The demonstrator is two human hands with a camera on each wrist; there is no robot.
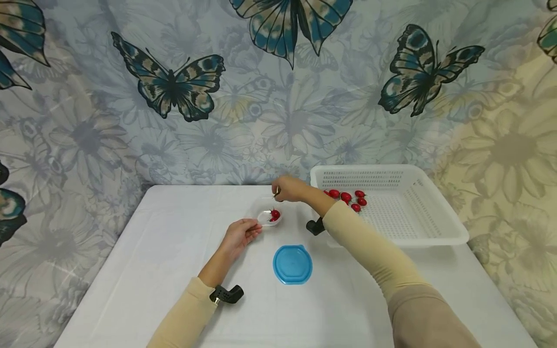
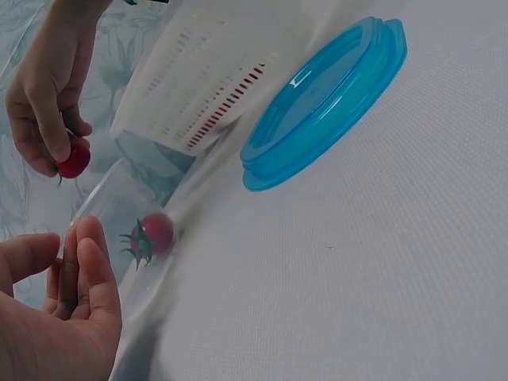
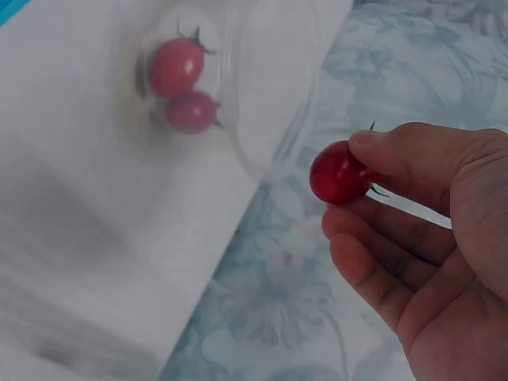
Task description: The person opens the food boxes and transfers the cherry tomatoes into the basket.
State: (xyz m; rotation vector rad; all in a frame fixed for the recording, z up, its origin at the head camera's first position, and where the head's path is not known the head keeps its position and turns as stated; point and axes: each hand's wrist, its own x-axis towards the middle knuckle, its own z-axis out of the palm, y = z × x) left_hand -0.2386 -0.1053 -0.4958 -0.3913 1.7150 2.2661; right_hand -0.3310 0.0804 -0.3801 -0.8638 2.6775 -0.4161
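My left hand (image 1: 238, 236) holds the edge of a small clear plastic container (image 3: 274, 87) between thumb and fingers. Two red cherry tomatoes (image 3: 177, 68) with green stems lie at the bottom of the container. Just above its far side, my right hand (image 1: 290, 188) pinches another cherry tomato (image 3: 340, 173) between thumb and fingertips; the left wrist view also shows this held tomato (image 2: 74, 159), apart from the rim. Nearer me on the white table lies a round blue lid (image 1: 293, 264), touched by neither hand.
A white perforated plastic basket (image 1: 444, 232) stands at the table's back right, with several cherry tomatoes (image 1: 345, 197) at its left end. My right forearm reaches across its near left corner. Behind the white table (image 1: 174, 241) hangs a butterfly-and-flower patterned cloth (image 1: 296, 116).
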